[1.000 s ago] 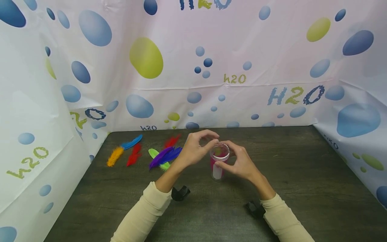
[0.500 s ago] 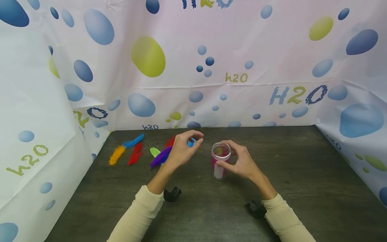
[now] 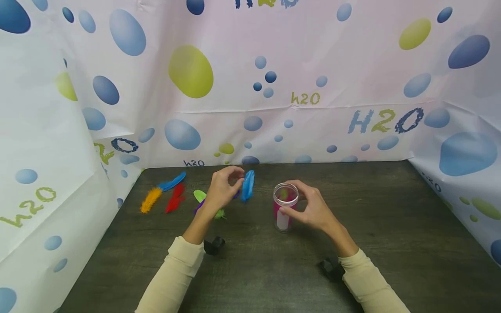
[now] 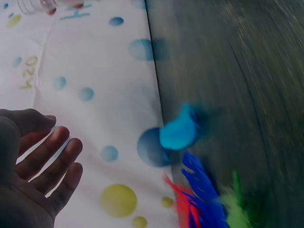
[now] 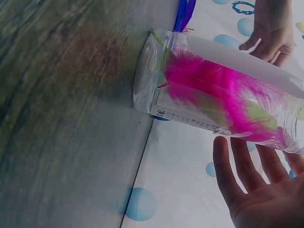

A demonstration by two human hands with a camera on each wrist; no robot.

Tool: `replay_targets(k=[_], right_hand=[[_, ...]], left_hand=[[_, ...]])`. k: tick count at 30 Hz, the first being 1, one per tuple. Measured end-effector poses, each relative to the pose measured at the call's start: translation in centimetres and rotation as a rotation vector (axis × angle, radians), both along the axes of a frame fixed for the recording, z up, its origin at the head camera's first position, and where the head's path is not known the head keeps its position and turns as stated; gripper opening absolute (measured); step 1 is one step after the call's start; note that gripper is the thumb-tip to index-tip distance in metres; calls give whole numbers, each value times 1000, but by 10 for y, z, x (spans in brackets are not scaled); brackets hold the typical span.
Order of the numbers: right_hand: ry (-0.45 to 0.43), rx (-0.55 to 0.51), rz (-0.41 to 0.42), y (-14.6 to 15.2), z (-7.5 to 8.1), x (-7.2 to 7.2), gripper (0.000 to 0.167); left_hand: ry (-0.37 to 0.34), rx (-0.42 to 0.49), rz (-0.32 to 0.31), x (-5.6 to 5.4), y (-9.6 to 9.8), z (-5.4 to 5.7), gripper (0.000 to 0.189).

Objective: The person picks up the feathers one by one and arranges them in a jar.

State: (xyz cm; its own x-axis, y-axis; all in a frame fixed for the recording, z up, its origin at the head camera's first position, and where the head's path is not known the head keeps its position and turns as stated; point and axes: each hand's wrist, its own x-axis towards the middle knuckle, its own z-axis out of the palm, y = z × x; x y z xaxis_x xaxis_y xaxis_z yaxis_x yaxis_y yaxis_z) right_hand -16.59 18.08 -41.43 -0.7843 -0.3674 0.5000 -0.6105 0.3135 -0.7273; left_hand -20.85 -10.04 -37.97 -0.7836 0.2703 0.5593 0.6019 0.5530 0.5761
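My right hand (image 3: 311,208) holds an upright clear jar (image 3: 282,219) by its side, thumb in front and fingers behind. The jar is uncapped, carries a white label, and has pink feathers (image 5: 223,90) and some green inside. My left hand (image 3: 223,189) hovers over the feathers to the left of the jar, fingers loosely curved, with nothing seen between them. Just right of its fingertips in the head view lies a light blue feather (image 3: 248,185); the left wrist view shows this blue feather (image 4: 180,130) apart from the hand. Beneath the hand, a green feather (image 3: 200,196) is partly covered.
Farther left on the dark table (image 3: 372,234) lie an orange feather (image 3: 150,200), another blue feather (image 3: 172,181) and a red feather (image 3: 175,198). In the left wrist view, a dark blue feather (image 4: 204,194) overlaps red and green ones. A patterned sheet (image 3: 235,87) encloses the back and sides.
My left hand has moved left, away from the jar's mouth, uncovering the light blue feather and covering part of the feather pile. The right hand keeps hold of the jar in place.
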Motion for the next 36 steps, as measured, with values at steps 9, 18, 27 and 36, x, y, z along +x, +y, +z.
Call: replay_targets(k=[9, 18, 27, 36], right_hand=[[-8, -1, 1, -1, 0, 0, 55], [-1, -5, 6, -1, -1, 0, 55], [2, -2, 2, 0, 1, 1, 55], [-10, -6, 11, -1, 3, 1, 55]], left_hand=[[-86, -44, 105, -8, -18, -12, 18], [-145, -123, 215, -11, -34, -15, 22], [-247, -233, 308, -17, -42, -18, 26], [-279, -341, 338, -26, -46, -27, 27]])
